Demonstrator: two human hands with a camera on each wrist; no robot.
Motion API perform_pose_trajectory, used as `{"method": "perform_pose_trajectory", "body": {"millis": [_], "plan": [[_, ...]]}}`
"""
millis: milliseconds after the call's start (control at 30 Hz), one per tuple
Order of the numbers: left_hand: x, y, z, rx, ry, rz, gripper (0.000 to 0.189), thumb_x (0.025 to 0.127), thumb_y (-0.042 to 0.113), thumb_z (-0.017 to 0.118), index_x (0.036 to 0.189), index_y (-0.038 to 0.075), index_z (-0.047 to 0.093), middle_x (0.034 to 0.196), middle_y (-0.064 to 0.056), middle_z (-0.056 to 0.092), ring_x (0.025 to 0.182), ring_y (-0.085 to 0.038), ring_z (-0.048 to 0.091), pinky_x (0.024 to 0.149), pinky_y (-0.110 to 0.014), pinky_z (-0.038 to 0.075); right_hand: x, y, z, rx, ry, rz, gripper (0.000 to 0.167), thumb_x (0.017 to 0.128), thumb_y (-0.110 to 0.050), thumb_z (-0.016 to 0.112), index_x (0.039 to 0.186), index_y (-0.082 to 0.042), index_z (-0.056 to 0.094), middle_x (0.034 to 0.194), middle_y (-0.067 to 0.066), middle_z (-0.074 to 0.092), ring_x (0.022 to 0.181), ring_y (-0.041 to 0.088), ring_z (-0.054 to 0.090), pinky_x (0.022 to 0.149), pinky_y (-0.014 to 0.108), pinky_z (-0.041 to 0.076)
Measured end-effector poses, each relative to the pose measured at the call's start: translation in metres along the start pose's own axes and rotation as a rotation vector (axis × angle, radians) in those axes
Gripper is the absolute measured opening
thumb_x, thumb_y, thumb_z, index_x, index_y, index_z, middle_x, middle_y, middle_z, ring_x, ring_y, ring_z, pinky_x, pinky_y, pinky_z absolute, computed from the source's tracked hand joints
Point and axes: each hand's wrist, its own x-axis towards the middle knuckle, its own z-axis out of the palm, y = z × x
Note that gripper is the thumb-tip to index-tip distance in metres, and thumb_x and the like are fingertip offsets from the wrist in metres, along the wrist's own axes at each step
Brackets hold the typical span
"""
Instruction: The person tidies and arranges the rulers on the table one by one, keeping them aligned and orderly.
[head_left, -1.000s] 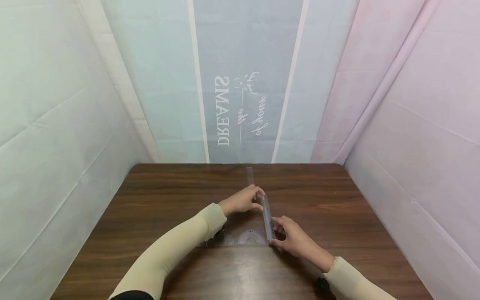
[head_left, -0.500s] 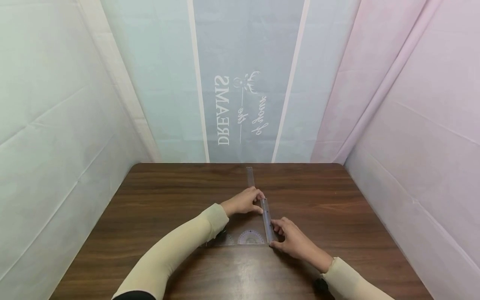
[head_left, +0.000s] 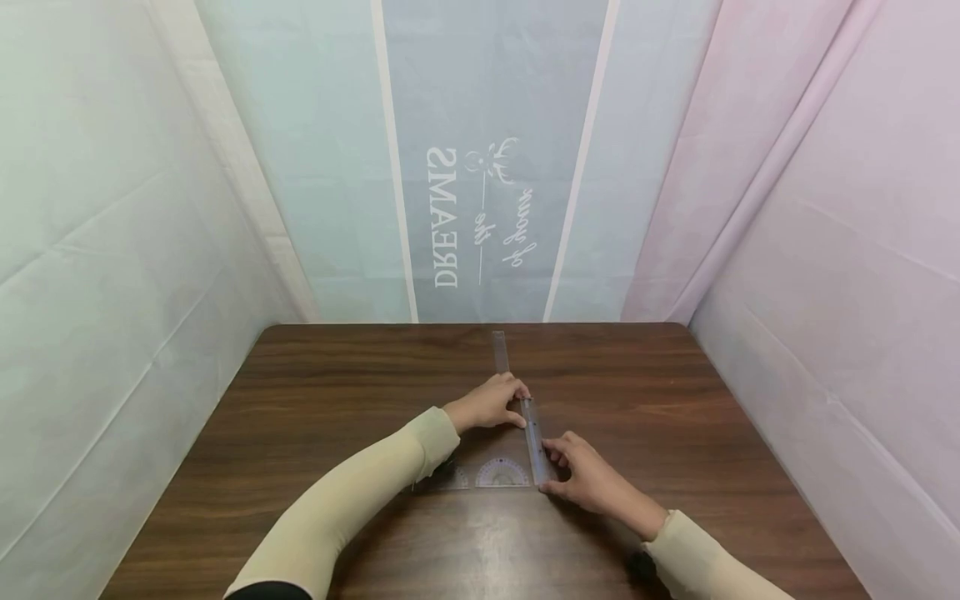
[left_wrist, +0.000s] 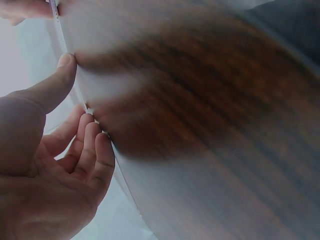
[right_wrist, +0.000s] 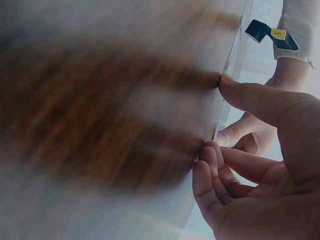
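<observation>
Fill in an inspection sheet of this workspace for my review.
Surface: dark brown wood-grain table
Job's things: bluish clear plastic ruler; clear plastic strip beyond it; clear plastic half-round protractor marking; similar marking, partly hidden
Clutter: nothing seen
Hands: left hand touches the ruler's far end; right hand touches its near part
Cables: nothing seen
Surroundings: pale fabric walls, white DREAMS lettering

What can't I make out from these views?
Head: where the far clear strip ends, hidden by the left hand.
Head: part of the left protractor, behind the left cuff.
Head: markings on the ruler, too small.
Left wrist: most of the right hand, cut off top left.
</observation>
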Motion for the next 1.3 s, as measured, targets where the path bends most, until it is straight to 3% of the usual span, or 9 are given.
{"method": "perform_pose_trajectory", "body": {"millis": [1300], "plan": [[-0.0026, 0.0, 0.0032, 0.039, 0.007, 0.024, 0.052, 0.095, 0.031, 0.085, 0.136, 0.006, 0.065, 0.128, -0.009, 0.061, 0.119, -0.022, 0.055, 0.108, -0.035, 0.047, -0.0032, 0.0018, -0.0006, -0.019, 0.005, -0.029, 0.07, 0.084, -0.02, 0.095, 0.137, 0.014, 0.064, 0.104, 0.002, 0.058, 0.095, 0.017, 0.058, 0.079, 0.027, 0.053]]}}
